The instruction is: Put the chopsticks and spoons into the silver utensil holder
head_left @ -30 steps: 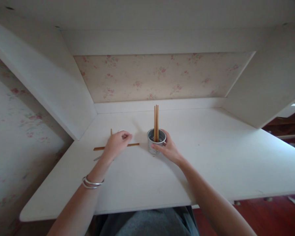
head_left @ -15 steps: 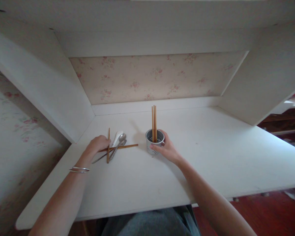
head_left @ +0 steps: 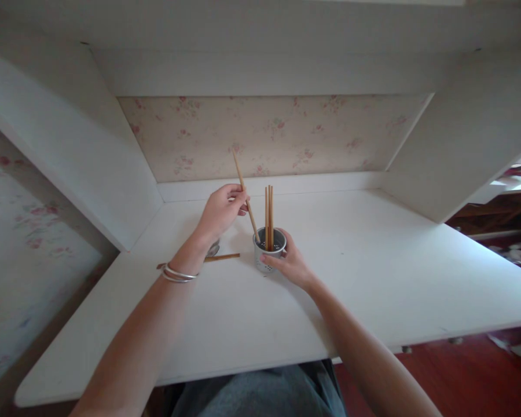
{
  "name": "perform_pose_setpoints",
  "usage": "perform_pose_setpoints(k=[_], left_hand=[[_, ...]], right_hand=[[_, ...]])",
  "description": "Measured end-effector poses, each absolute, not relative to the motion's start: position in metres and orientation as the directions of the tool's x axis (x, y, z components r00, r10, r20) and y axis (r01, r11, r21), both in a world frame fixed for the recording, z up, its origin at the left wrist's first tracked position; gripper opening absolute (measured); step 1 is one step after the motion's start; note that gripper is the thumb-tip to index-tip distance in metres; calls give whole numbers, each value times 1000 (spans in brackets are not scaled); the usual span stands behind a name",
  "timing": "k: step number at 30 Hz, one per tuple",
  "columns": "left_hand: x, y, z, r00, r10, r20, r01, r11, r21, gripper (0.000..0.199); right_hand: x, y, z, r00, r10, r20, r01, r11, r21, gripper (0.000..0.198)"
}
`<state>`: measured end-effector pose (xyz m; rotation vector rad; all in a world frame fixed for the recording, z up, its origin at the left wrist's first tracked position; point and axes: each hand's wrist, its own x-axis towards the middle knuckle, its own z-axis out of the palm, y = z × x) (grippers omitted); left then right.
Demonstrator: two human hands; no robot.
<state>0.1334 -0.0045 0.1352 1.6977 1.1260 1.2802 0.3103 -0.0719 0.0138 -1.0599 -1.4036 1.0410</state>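
Note:
My left hand [head_left: 226, 207] pinches a wooden chopstick [head_left: 238, 169], which leans with its lower end at the left rim of a perforated metal utensil cup [head_left: 267, 262]. Around the right side of that cup wraps my right hand [head_left: 290, 258], its thumb at the front. Upright in the cup stand several wooden chopsticks [head_left: 269, 214]. On the desk to the left lies another chopstick [head_left: 223, 257], partly behind my left forearm. A metal spoon [head_left: 213, 248] shows only its bowl there; the other utensils beside it are hidden by my arm.
The white desk [head_left: 286, 324] has a raised back strip, with floral wallpaper [head_left: 278, 133] behind it. White side panels [head_left: 451, 127] rise left and right, and a shelf [head_left: 260, 35] hangs overhead.
My left hand has lifted a chopstick from the pile and carried it right and up to the cup. My right hand keeps its hold on the cup.

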Motion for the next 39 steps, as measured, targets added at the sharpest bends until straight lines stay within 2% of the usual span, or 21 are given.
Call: perform_pose_setpoints(k=[9, 17, 30, 39], left_hand=[[158, 9, 83, 202, 922, 330, 446, -387, 807, 20], [160, -2, 68, 297, 915, 274, 481, -391, 784, 28], [161, -11, 68, 260, 908, 327, 575, -418, 703, 34], [161, -14, 68, 284, 918, 276, 554, -392, 734, 36]], right_hand=[[313, -72, 12, -52, 961, 273, 138, 277, -951, 77], [314, -72, 16, -71, 952, 298, 173, 306, -936, 76], [314, -73, 14, -68, 955, 287, 180, 295, -939, 77], [315, -73, 14, -75, 956, 285, 190, 294, -937, 77]])
